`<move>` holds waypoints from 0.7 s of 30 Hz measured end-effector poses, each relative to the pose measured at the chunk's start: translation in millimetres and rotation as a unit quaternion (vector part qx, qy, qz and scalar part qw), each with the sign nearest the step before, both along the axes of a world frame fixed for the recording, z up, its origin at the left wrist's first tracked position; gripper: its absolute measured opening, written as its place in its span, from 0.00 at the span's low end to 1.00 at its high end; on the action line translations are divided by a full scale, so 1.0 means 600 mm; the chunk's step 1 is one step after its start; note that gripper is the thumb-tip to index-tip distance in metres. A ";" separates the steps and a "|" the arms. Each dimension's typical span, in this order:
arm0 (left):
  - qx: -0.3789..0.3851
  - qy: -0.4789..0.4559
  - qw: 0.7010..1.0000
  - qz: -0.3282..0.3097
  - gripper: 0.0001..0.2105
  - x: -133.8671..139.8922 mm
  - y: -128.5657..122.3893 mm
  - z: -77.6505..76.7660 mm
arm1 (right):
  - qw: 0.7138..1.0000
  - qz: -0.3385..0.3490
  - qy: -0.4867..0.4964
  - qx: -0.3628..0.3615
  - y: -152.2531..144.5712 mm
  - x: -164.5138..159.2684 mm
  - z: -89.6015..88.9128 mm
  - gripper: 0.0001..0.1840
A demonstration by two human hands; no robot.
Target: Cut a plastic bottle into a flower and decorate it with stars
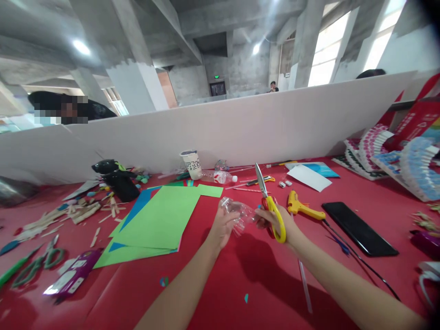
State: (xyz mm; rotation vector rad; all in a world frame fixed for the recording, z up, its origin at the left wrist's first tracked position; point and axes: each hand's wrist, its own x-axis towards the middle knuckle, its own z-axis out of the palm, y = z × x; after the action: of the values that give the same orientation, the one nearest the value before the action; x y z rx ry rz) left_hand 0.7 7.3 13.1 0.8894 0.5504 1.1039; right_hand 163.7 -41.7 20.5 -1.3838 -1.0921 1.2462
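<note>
Nearer than the cup (192, 166) and right of it, a clear plastic piece (243, 212) is gripped by the left hand (222, 224), yellow-handled scissors (272, 206) by the right hand (280, 221). The cup's lettering seems too blurred to be read.

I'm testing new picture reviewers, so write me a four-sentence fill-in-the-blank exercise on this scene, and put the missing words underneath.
1. The left hand holds a clear plastic piece, while the person's ____ hand holds the scissors.
2. The glue gun on the table is coloured ____.
3. The top large sheet in the paper stack is ____.
4. Next to the patterned cup, a capped, see-through ____ lies on its side.

Missing words: right; yellow; green; bottle.
</note>
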 end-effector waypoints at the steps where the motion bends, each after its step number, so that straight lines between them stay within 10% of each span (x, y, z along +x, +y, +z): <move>1: 0.002 0.001 1.000 -0.001 0.18 0.001 0.003 0.000 | 1.000 -0.003 -0.002 -0.003 0.001 -0.002 -0.001 0.16; 15: -0.063 0.034 0.995 0.066 0.17 0.002 0.013 -0.047 | 0.999 0.018 -0.034 -0.010 -0.001 -0.037 -0.032 0.18; 21: -0.121 -0.052 0.991 0.004 0.16 -0.013 0.034 -0.047 | 0.994 0.065 -0.069 -0.057 -0.020 -0.019 -0.022 0.19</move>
State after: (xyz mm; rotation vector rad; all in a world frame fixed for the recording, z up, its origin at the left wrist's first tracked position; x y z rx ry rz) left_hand -7.0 27.8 -15.0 0.6162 0.5873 1.0579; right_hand 152.6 -53.8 7.4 -1.5240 -1.2376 1.3401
